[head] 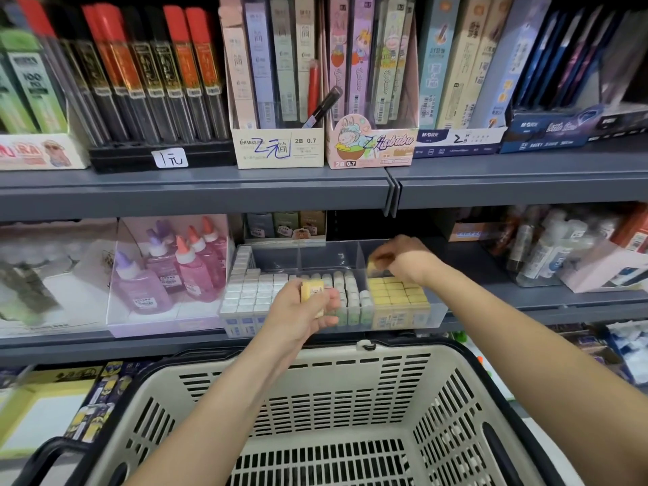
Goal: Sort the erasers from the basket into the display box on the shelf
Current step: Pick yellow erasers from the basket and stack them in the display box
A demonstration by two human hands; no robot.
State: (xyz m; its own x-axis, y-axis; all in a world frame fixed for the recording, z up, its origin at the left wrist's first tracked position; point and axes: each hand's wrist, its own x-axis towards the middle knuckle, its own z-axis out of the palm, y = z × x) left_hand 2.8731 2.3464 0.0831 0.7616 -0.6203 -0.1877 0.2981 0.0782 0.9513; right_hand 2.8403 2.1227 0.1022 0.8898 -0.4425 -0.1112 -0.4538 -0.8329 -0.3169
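A clear display box with three compartments stands on the middle shelf. White erasers fill its left part, pale green ones the middle, yellow ones the right. My left hand holds a few yellow erasers in front of the box. Over the back of the right compartment, my right hand pinches a yellow eraser above the stacked yellow rows. The beige basket sits below, and its slatted bottom shows no erasers.
Pink glue bottles in a clear case stand left of the box. More bottles and boxes crowd the shelf to the right. The upper shelf overhangs, carrying pencil-lead boxes. The basket's black handle lies just under the shelf edge.
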